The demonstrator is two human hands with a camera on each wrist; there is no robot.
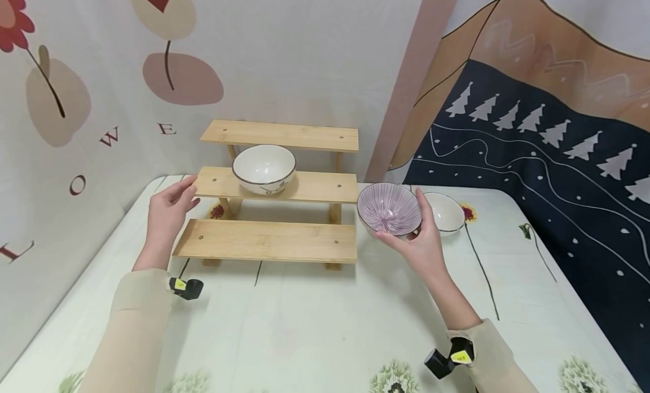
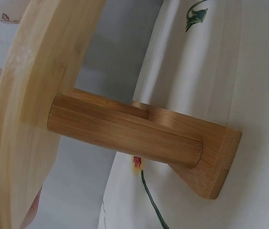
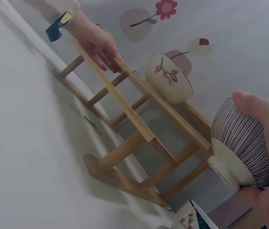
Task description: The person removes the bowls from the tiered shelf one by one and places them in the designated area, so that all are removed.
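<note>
A three-tier wooden shelf (image 1: pixel 264 241) stands on the table; my left hand (image 1: pixel 170 210) grips the left end of its middle board. In the left wrist view, parts of that hand show on both sides of the board (image 2: pixel 22 114). A white bowl (image 1: pixel 264 168) with a dark rim and a painted sprig sits upright on the middle tier. My right hand (image 1: pixel 418 241) holds a purple-striped bowl (image 1: pixel 388 208) by its side, just right of the shelf. The right wrist view shows this striped bowl (image 3: pixel 244 148) tilted, its pale foot pointing away from the palm.
Another white bowl (image 1: pixel 444 211) stands on the table behind my right hand, partly hidden by it. A flower-printed cloth (image 1: pixel 304 325) covers the table. Printed curtains hang behind and to the right (image 1: pixel 533 156).
</note>
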